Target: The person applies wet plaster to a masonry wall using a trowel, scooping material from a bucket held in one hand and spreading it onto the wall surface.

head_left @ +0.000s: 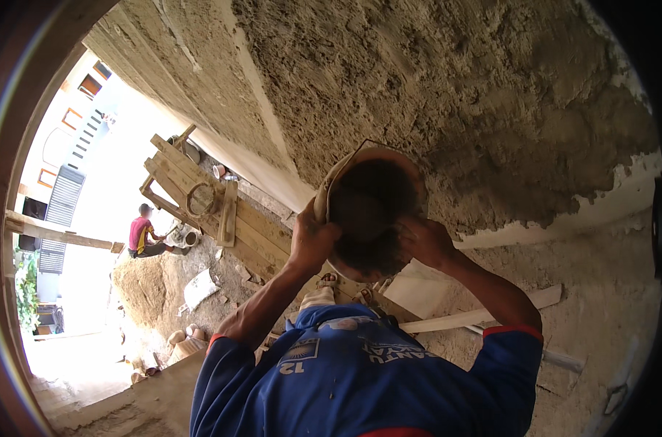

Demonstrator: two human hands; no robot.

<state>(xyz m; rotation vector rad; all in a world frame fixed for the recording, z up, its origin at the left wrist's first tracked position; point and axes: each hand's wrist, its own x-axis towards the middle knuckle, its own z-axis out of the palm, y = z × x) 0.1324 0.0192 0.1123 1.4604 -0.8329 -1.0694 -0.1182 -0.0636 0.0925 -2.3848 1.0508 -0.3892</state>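
Just below the roughly plastered wall (447,95), a mortar bucket (338,178) is held up in front of the person's chest, mouth toward the camera. Inside is dark; contents hard to make out. Left hand (314,237) clamped on the bucket's left rim, thumb over the edge. Right hand (427,242) at the right rim, fingers bent over the edge into the mouth; cannot tell whether it's closed on the rim. Both arms bent, blue shirt (345,371) with red trim. Wall: darker, wetter-looking patch on the right, ragged lower edge over a paler band.

Under the person, wooden scaffold planks (257,234) run to the upper left; second bucket (201,199) sits on them. Lower left, well apart: co-worker (141,231) in a red top, seated by a sand heap (149,288), another bucket (192,239) just beside. Whitish sack (200,290) near the heap. Pale board (484,309) slants below the right forearm.
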